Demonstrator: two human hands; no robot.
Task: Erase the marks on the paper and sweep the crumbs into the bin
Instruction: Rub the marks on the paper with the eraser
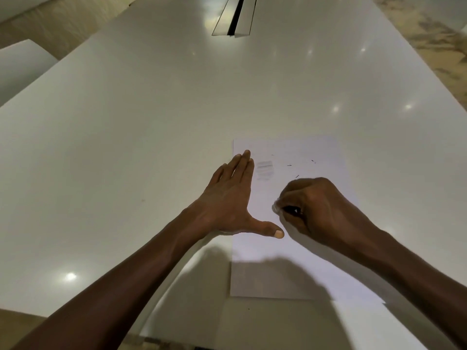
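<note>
A white sheet of paper (298, 251) lies on the glossy white table (151, 122), right of centre. My left hand (227, 198) rests flat on the sheet's left edge, fingers together and thumb spread, holding nothing. Grey pencil marks (264, 170) sit just right of its fingertips. A few dark eraser crumbs (297, 176) are scattered across the upper part of the sheet. My right hand (316, 208) is closed on a small eraser (277, 207), whose pale tip sticks out toward the left, low over the paper's middle. No bin is in view.
A long metal channel with a dark slot (236, 16) is set into the table at the far end. Part of a white chair (20, 64) stands at the left. Marbled floor (434, 46) shows beyond the table's right edge.
</note>
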